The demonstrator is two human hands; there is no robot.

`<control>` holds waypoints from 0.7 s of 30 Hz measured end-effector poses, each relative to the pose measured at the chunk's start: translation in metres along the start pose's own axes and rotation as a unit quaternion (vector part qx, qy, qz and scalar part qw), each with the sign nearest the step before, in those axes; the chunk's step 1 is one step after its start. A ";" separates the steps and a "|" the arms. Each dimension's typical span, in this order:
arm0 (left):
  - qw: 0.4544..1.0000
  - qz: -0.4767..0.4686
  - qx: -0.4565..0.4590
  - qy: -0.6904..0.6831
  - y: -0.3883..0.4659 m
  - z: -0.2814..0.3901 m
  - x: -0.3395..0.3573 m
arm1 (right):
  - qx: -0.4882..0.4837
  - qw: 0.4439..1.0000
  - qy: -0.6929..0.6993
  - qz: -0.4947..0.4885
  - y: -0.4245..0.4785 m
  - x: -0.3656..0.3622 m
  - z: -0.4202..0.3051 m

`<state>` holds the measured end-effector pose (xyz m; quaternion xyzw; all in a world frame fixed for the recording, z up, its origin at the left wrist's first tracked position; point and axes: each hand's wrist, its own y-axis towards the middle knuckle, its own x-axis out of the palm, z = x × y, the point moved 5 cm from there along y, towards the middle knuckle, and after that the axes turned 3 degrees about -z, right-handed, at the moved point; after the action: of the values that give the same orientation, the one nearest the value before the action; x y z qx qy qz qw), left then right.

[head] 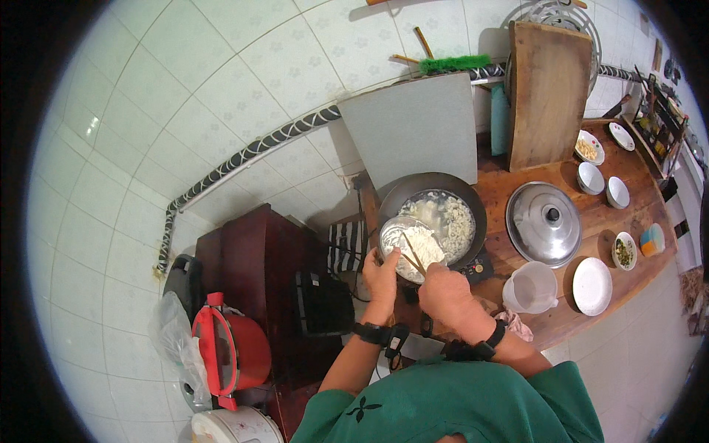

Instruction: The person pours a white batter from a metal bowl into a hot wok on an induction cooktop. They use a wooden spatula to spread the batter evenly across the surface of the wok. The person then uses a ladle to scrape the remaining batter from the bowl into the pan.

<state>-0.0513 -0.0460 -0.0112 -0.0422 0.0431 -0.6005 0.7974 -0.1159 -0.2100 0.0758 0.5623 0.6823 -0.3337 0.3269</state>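
Observation:
My left hand grips the rim of a metal bowl, its thumb over the near edge. White, lumpy dough or batter fills much of the bowl. In my right hand is a pair of chopsticks, their tips down in the white mass. The bowl is tilted over the near left edge of a dark wok. Pale lumps lie in cloudy liquid inside the wok. Part of an induction cooker shows under the wok.
Right of the wok, a domed metal lid, a translucent plastic jug and a white plate rest on the wooden counter. A bowl of chopped greens stands farther right. Behind are a grey board and a wooden cutting board. A red pot is at left.

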 end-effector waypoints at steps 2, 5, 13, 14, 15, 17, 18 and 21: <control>1.000 0.008 -0.007 0.018 -0.002 0.002 0.000 | 0.026 1.000 -0.008 -0.010 0.001 0.004 0.008; 1.000 -0.009 -0.009 -0.014 -0.002 0.003 0.003 | 0.020 0.999 -0.041 0.004 -0.001 0.003 0.012; 0.999 -0.034 -0.020 0.033 -0.007 0.022 0.010 | -0.002 0.999 0.009 0.042 -0.006 -0.005 -0.002; 0.998 -0.040 -0.019 0.040 -0.007 0.024 0.011 | 0.001 0.999 0.020 0.043 -0.005 -0.005 -0.002; 0.998 -0.040 -0.024 0.040 -0.007 0.025 0.012 | 0.003 0.999 0.031 0.044 -0.004 -0.004 -0.002; 0.998 -0.039 -0.033 0.040 -0.007 0.025 0.013 | 0.000 0.997 0.060 0.045 -0.004 -0.005 -0.002; 0.998 -0.033 -0.040 0.030 -0.007 0.023 0.013 | -0.005 0.996 0.078 0.045 -0.005 -0.006 -0.002; 0.999 -0.025 -0.045 0.000 0.002 0.000 0.013 | -0.024 0.991 0.130 0.037 -0.004 -0.006 -0.001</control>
<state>-0.0455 -0.0579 -0.0117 -0.0796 0.0688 -0.6179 0.7792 -0.1189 -0.2134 0.0819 0.6174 0.7058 -0.2289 0.2612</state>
